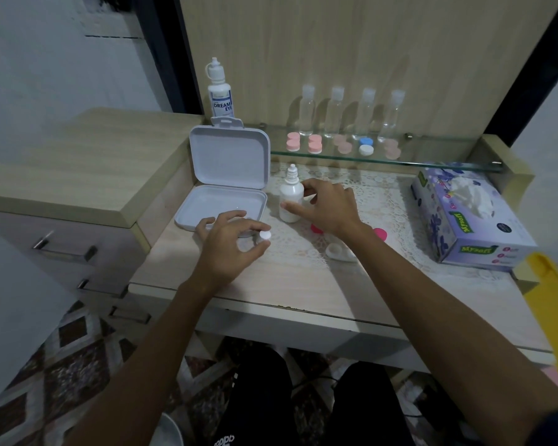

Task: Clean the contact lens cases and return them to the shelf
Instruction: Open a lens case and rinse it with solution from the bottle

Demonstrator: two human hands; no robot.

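Nearest, on the bench (271, 284): left hand (229, 249), fingers curled, a small white round cap (265, 235) pinched at its fingertips, above the front edge of the open white hinged box (221, 204).

Beside it on the lace mat (384, 194): white contact lens case base (339, 251), uncapped, lying just under the right forearm. Two pink caps, one (316, 228) left of the right wrist and one (380, 234) right of it, both partly hidden.

Right hand (329, 204): its grip is closed around a small white dropper bottle (291, 201), thumb in front and fingers behind; the bottle stands upright on the mat.

Right edge of the bench: purple tissue box (471, 226), a tissue standing up out of its top.

Farther back, glass shelf (432, 162): contact lens cases in a row, four pink pairs (314, 144) and one blue-and-white pair (365, 146). Behind them, four clear bottles (364, 114) with white caps against the wooden back panel.

Farthest left: a larger white lens solution bottle (220, 91) labelled "DREAM EYE", upright behind the box lid.
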